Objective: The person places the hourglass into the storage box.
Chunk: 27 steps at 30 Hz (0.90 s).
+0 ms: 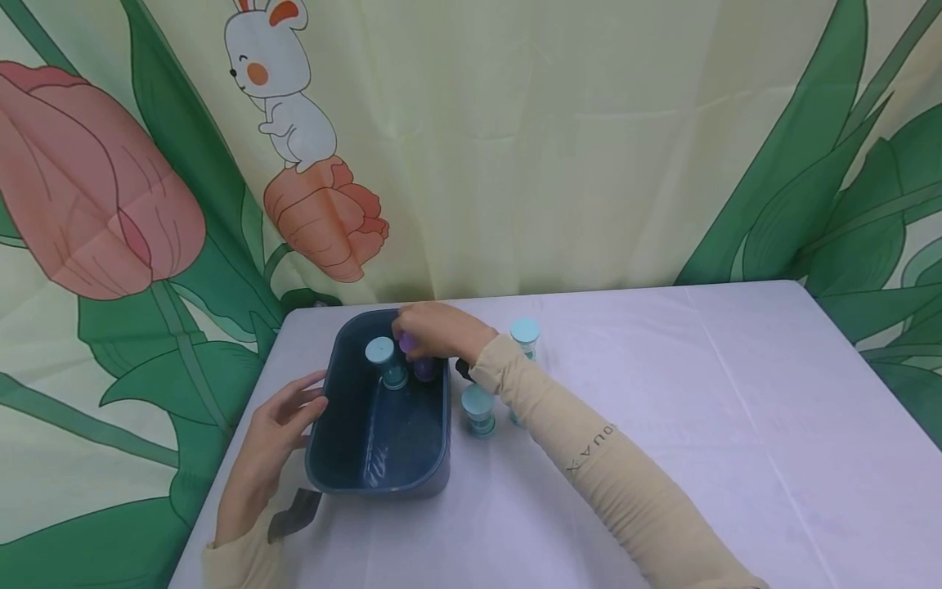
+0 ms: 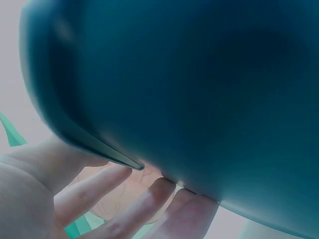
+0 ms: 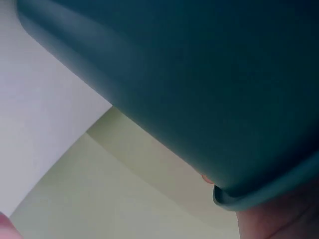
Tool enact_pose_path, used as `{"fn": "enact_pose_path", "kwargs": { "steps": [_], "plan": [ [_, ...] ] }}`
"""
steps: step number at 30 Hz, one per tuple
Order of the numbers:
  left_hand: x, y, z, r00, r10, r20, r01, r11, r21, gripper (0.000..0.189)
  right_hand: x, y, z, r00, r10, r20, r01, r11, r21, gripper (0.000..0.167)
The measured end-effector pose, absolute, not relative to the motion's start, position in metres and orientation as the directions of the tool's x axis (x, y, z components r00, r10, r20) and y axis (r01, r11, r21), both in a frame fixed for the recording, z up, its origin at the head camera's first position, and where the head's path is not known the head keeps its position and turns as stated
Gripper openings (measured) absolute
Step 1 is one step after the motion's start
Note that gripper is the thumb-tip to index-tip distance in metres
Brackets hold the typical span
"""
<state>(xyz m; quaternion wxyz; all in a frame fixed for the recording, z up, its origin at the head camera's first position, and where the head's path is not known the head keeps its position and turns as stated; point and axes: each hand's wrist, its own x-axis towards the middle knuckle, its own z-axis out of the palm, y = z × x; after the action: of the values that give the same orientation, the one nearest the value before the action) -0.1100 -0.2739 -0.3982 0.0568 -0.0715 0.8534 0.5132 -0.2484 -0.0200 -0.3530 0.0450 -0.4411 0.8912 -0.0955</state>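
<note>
A dark blue bin [image 1: 378, 488] stands on the table. Over its far right rim reaches my right hand [image 1: 445, 329], which grips a purple sand timer [image 1: 408, 343] inside; the fingertips are partly hidden. Beside it in the bin stands a teal-capped sand timer [image 1: 380, 351]. Against the bin's left side, my left hand [image 1: 271, 433] rests its fingertips near the rim. The left wrist view shows those fingers [image 2: 149, 201] fairly straight on the outer wall [image 2: 164, 99]. In the right wrist view the bin's outer wall [image 3: 164, 94] hides the held timer.
Right of the bin, on the white-covered table [image 1: 706, 425], stand a teal sand timer [image 1: 479, 405] and another [image 1: 526, 331] farther back. A further teal piece is mostly behind the right forearm [image 1: 589, 442]. A printed curtain [image 1: 530, 164] hangs behind the table.
</note>
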Motion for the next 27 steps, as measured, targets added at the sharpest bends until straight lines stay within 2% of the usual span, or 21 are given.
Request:
{"fn": "enact_pose_path", "kwargs": {
  "steps": [14,27],
  "plan": [
    [-0.1094,-0.2721,-0.3961,-0.984,-0.057,-0.168,-0.175,0.461,0.870,0.061,-0.2476,-0.0224,-0.3583,-0.600,-0.800,-0.007,-0.789,0.593,-0.161,0.025],
    [-0.1089,-0.2719,-0.3948,-0.983,-0.063,-0.174,-0.183,0.465,0.866,0.063,-0.2459,-0.0235,-0.3594,-0.602,-0.799,0.011,-0.787,0.591,-0.179,0.023]
  ]
}}
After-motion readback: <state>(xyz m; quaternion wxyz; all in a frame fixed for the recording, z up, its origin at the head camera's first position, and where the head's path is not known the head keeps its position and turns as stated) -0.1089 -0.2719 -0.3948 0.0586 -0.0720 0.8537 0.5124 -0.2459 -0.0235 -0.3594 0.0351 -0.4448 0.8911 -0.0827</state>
